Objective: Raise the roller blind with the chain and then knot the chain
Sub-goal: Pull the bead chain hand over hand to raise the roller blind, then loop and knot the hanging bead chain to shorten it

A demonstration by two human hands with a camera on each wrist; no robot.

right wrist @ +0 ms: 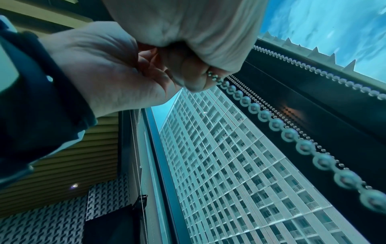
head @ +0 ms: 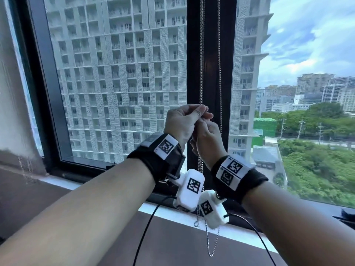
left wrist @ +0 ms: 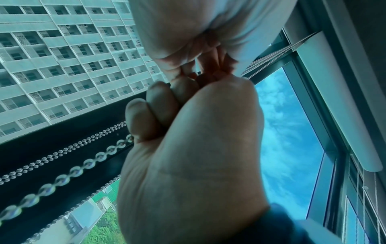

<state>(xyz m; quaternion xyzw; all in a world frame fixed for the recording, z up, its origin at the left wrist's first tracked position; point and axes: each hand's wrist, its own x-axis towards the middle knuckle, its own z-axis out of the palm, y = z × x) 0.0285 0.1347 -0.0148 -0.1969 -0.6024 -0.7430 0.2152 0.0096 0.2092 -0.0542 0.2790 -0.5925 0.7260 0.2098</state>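
A metal bead chain [head: 201, 60] hangs in front of the dark window mullion [head: 210, 77], with a second strand [head: 219, 60] to its right. At about chest height my two hands meet on it. My left hand [head: 199, 112] pinches the chain at its fingertips. Just below, my right hand [head: 205, 129] is curled round it, and beads come out of its fingers [right wrist: 215, 77]. Slack chain [head: 211, 246] dangles in a loop below the wrists. In the left wrist view the chain [left wrist: 73, 170] runs into the curled fingers, and the pale rolled blind [left wrist: 334, 102] sits high at the window top.
A white window sill [head: 169, 213] runs below the glass, with a dark ledge in front. White wrist cameras [head: 189, 189] and black cables [head: 146, 227] hang beneath my forearms, next to the slack chain. A pale blind [head: 11, 93] covers the window at far left.
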